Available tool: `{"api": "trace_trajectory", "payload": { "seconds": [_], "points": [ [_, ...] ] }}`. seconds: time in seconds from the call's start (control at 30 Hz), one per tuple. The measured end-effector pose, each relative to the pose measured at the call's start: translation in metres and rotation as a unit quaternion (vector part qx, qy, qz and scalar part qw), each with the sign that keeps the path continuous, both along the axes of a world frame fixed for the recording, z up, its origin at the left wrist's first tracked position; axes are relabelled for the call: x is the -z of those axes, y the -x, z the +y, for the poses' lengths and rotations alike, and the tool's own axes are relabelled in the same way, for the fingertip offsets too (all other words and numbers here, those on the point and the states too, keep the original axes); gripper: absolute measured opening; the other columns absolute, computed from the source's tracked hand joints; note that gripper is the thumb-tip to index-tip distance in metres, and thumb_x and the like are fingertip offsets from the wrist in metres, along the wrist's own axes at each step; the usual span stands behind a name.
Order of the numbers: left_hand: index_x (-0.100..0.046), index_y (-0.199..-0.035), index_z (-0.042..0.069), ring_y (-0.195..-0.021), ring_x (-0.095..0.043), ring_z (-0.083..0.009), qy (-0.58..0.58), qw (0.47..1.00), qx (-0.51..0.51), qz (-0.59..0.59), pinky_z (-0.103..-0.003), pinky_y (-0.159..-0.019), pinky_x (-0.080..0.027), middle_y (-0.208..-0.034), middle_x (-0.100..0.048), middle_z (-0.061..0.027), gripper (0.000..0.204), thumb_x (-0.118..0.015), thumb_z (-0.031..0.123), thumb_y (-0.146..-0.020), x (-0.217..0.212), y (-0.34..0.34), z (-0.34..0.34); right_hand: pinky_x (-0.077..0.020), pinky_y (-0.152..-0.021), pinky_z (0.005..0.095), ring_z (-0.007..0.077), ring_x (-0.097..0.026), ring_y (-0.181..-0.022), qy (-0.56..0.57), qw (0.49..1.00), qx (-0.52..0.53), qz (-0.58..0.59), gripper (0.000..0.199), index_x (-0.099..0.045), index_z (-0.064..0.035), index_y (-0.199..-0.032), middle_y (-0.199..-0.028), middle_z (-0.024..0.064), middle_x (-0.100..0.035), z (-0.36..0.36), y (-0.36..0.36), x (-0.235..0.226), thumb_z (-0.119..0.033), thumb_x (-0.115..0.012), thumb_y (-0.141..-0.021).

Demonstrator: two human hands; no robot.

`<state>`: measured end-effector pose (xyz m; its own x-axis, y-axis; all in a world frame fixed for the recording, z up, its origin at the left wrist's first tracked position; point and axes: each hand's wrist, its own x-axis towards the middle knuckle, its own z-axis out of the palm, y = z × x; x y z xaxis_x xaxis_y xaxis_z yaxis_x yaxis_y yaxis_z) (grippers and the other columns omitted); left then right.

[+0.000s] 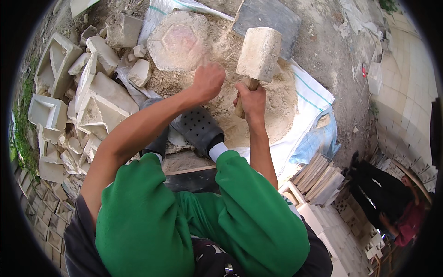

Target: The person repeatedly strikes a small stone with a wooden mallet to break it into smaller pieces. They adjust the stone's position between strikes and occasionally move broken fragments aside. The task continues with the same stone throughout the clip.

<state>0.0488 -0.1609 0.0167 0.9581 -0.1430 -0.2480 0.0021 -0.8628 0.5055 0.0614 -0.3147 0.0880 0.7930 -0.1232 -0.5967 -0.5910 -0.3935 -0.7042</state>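
In my right hand (251,98), fingers wrapped round its short wooden handle, a mallet (259,53) stands with its thick, pale, dust-coated head up. My left hand (209,83) is closed in a fist above the crushed material; whatever it may hold is hidden. Just beyond the fist lies a flat, roughly hexagonal block (179,41) with a faint reddish patch on top. Pale crumbs and powder (272,111) are heaped around it and under both hands, spread on a white woven sheet (311,90) with blue-green stripes.
Broken hollow pale blocks (104,99) are piled at my left. A dark slab (267,21) lies beyond the mallet. My feet in grey clogs (197,129) are close to the powder. Stacked flat pieces (318,177) stand at right, where another person (387,198) is nearby.
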Motion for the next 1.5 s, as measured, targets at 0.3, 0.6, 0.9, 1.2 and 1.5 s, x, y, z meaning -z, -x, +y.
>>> {"api": "trace_trajectory", "payload": {
  "seconds": [0.3,0.6,0.9,1.2,1.5],
  "points": [
    [-0.074,-0.112,0.006,-0.088,-0.074,-0.0301,0.206,0.976,-0.032,-0.069,-0.045,-0.078,-0.056,-0.1,-0.076,-0.0146,0.028,-0.07,0.026,-0.093,-0.009,-0.049,0.037,-0.054,-0.053,0.0346,0.02,-0.067,-0.051,-0.018,1.0,0.012,-0.018,0.033,-0.065,0.0071,-0.097,-0.07,0.0114,-0.068,0.0,-0.006,-0.002,-0.02,-0.071,-0.079],
    [-0.08,-0.097,0.008,-0.084,-0.074,-0.0301,0.048,0.979,-0.019,0.195,-0.041,-0.078,-0.058,-0.09,-0.077,-0.0132,0.023,-0.075,0.025,-0.083,-0.01,0.025,0.127,-0.0558,-0.056,0.0345,0.0217,-0.07,-0.054,0.005,1.0,-0.016,0.004,0.038,-0.066,0.0074,-0.096,-0.072,0.0133,-0.07,0.005,0.004,0.001,-0.026,-0.071,-0.078],
    [-0.077,-0.089,0.009,-0.086,-0.072,-0.0376,0.027,0.988,0.066,0.134,-0.048,-0.077,-0.058,-0.085,-0.074,-0.0175,0.019,-0.074,0.022,-0.076,0.003,0.042,0.071,-0.0567,-0.059,0.0345,0.0226,-0.071,-0.055,0.031,0.998,-0.045,0.004,0.042,-0.067,0.0082,-0.098,-0.075,0.0153,-0.072,0.007,0.007,0.008,-0.028,-0.071,-0.077],
    [-0.07,-0.095,0.008,-0.087,-0.069,-0.0382,0.011,0.994,0.006,0.104,-0.049,-0.076,-0.055,-0.085,-0.071,-0.0146,0.019,-0.069,0.021,-0.081,0.014,0.057,0.064,-0.0547,-0.055,0.0338,0.0205,-0.068,-0.053,0.029,0.999,-0.04,0.008,0.037,-0.066,0.0068,-0.098,-0.072,0.0117,-0.068,0.013,0.009,0.006,-0.025,-0.072,-0.079],
    [-0.071,-0.102,0.009,-0.086,-0.071,-0.029,0.131,0.964,-0.222,-0.063,-0.041,-0.077,-0.055,-0.093,-0.073,-0.0104,0.02,-0.071,0.026,-0.092,-0.021,0.02,0.126,-0.053,-0.05,0.0335,0.0192,-0.066,-0.052,0.053,0.994,-0.1,0.005,0.036,-0.064,0.0072,-0.097,-0.071,0.0099,-0.066,0.028,0.014,0.008,-0.023,-0.074,-0.08]
  ]
}}
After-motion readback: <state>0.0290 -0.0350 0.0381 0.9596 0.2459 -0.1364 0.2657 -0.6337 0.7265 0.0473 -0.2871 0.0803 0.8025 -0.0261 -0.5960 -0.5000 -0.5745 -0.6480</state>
